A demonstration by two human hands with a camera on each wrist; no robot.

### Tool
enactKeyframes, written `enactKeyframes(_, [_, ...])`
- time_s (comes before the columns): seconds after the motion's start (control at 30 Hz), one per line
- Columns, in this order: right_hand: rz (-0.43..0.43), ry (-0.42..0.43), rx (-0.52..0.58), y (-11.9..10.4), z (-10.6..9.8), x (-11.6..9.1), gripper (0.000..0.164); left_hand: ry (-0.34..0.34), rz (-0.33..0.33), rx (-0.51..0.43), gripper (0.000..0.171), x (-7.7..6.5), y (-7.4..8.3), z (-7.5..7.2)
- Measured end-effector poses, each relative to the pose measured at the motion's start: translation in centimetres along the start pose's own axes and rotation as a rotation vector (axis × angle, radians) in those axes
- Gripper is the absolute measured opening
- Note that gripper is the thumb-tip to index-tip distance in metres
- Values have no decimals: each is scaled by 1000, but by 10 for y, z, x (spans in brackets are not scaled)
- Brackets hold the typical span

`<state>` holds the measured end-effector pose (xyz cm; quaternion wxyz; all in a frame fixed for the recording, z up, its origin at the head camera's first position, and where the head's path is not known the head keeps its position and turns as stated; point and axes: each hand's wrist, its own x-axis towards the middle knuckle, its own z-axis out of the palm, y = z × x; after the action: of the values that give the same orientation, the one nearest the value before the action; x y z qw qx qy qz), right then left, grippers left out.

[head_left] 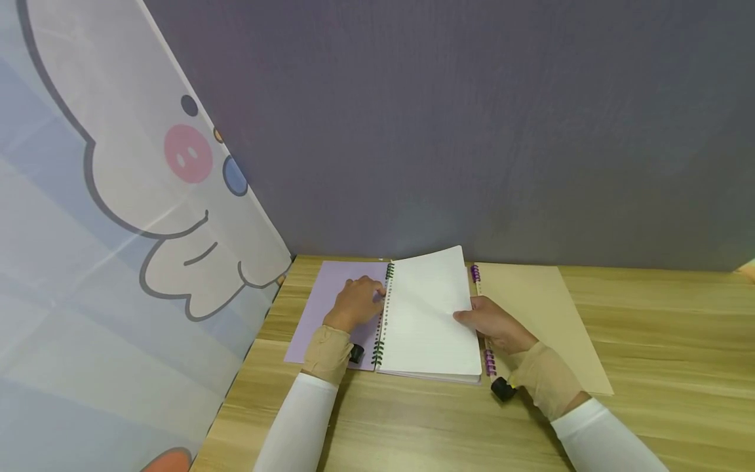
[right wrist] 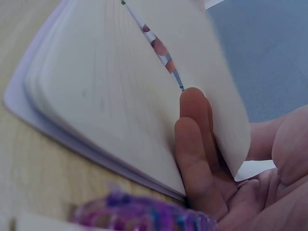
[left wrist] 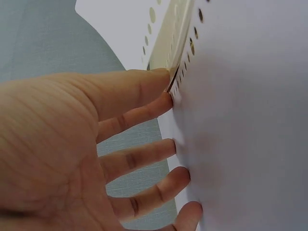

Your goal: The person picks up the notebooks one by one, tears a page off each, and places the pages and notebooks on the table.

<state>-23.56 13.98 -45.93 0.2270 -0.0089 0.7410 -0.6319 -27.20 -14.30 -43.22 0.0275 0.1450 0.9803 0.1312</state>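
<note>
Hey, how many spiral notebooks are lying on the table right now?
2: an open notebook, some pages held by the right hand, and a beige notebook to its right, partly covered by that hand. Any others underneath would be hidden.

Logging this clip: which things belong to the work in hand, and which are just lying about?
In use:
white paper pages, pinched by the right hand
lilac-covered notebook with green spiral rings, left hand at its punched edge

Apparently just lying about:
beige-covered notebook with purple spiral rings, gripped by neither hand
</note>
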Motion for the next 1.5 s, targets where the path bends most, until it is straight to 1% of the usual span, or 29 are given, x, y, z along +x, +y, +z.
enactKeyframes(0.13, [1, 9, 13, 1, 1, 2, 42, 11, 2, 3, 25, 1, -1, 1])
enactKeyframes(0.3, [7, 16, 1, 1, 1, 1, 43, 19, 0, 8, 26, 4, -3, 4])
enactKeyframes(0.37, [5, 14, -8, 1, 1, 1, 44, 9, -10, -3, 31, 5, -3, 6])
enactKeyframes(0.47, [8, 4, 3, 1, 1, 1, 43, -7, -34, -11, 43, 6, -3, 7])
enactKeyframes(0.57, [5, -17, 18, 2, 0, 0, 42, -21, -56, -2, 56, 7, -3, 8])
enactKeyframes(0.67, [-4, -33, 22, 3, 0, 0, 43, -28, -63, 19, 62, 8, -2, 9])
enactKeyframes(0.83, [-7, -33, 14, 2, 0, 0, 44, -36, -63, 48, 59, 11, -3, 10])
enactKeyframes(1.0, [15, 0, -29, 0, 0, 0, 45, -38, -53, 73, 56, 14, -5, 12])
enactKeyframes(1.1, [43, 27, -93, -3, -1, -1, 55, -38, -40, 97, 57, 16, -7, 12])
enactKeyframes(1.23, [75, 57, -77, -3, 0, -2, 64, -55, -30, 108, 59, 16, -10, 12])
enactKeyframes(1.33, [76, 56, -35, -2, 1, -2, 64, -76, -18, 70, 60, 16, -11, 12])
enactKeyframes(1.4, [78, 61, -64, -1, 1, -2, 69, -91, -15, 40, 60, 16, -11, 12])
enactKeyframes(1.5, [79, 74, -147, 0, 1, -2, 76, -109, -17, 13, 61, 16, -11, 11])
